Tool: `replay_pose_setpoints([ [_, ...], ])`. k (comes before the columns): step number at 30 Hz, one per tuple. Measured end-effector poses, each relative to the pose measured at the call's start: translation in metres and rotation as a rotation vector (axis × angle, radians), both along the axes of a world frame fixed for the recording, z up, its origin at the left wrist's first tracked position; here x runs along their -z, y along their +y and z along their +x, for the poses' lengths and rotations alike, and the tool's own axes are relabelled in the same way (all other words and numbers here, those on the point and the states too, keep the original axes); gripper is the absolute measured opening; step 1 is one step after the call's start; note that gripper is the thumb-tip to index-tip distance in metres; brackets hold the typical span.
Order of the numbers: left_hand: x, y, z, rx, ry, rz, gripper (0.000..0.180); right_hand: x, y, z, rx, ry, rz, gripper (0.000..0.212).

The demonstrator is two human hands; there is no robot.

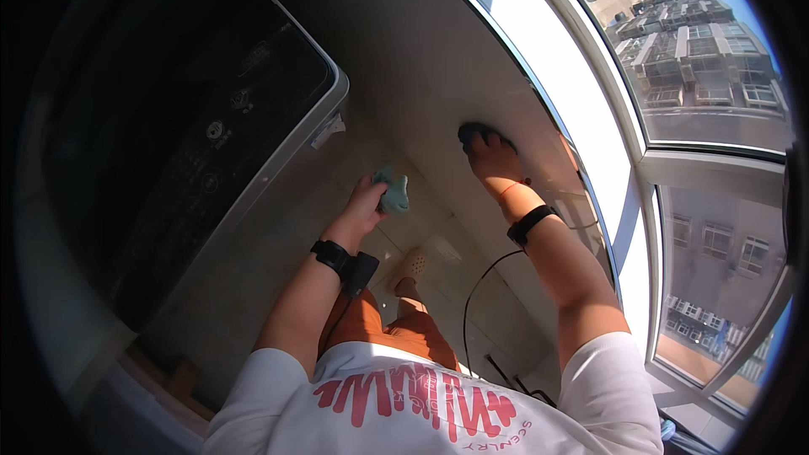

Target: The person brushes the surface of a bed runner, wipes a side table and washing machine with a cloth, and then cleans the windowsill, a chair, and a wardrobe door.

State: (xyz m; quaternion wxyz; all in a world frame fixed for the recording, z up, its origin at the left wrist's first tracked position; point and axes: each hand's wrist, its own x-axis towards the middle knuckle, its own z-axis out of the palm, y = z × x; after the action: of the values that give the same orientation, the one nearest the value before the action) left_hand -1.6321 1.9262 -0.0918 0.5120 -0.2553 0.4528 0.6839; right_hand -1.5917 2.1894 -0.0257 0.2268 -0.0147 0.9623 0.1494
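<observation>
Seen from above, the left arm (pixel 297 307) bends at the elbow, its forearm slanting forward and inward; the left hand (pixel 367 205) curls into a grip. The right arm (pixel 569 265) reaches farther forward, angled inward, the right hand (pixel 495 162) back-side up, fingers bent.

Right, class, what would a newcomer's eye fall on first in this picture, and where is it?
The sunlit white sill and the window on the right, with buildings outside, stand out first. On the left looms a large dark-topped unit. Between them, the right hand presses a dark cloth to the wall below the sill, while the left hand holds a pale green cloth.
</observation>
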Motion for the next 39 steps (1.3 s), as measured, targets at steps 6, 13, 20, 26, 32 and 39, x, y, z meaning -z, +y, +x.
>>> replay_pose_setpoints([
  [6, 0.101, -0.031, 0.067, -0.377, -0.108, 0.011, 0.037, 0.101, -0.038, -0.049, -0.084, -0.045, -0.169, 0.016],
  [13, 0.118, -0.011, 0.094, -0.41, -0.243, -0.058, 0.028, 0.204, -0.03, -0.036, -0.093, -0.042, -0.087, 0.022],
  [20, 0.114, -0.006, 0.076, -0.433, -0.212, 0.056, 0.021, 0.174, 0.046, 0.181, -0.072, -0.576, 0.049, 0.022],
  [26, 0.058, 0.034, 0.037, -0.326, -0.042, 0.167, 0.016, 0.004, 0.028, 0.181, -0.162, 0.355, -0.272, 0.021],
  [32, -0.072, 0.104, 0.035, -0.175, 0.044, 0.132, 0.015, -0.057, 0.057, 0.271, 0.07, 0.03, -0.06, 0.022],
  [39, -0.129, 0.096, 0.104, -0.285, -0.152, 0.218, 0.026, -0.167, 0.039, 0.27, 0.167, 0.423, -0.469, 0.026],
])
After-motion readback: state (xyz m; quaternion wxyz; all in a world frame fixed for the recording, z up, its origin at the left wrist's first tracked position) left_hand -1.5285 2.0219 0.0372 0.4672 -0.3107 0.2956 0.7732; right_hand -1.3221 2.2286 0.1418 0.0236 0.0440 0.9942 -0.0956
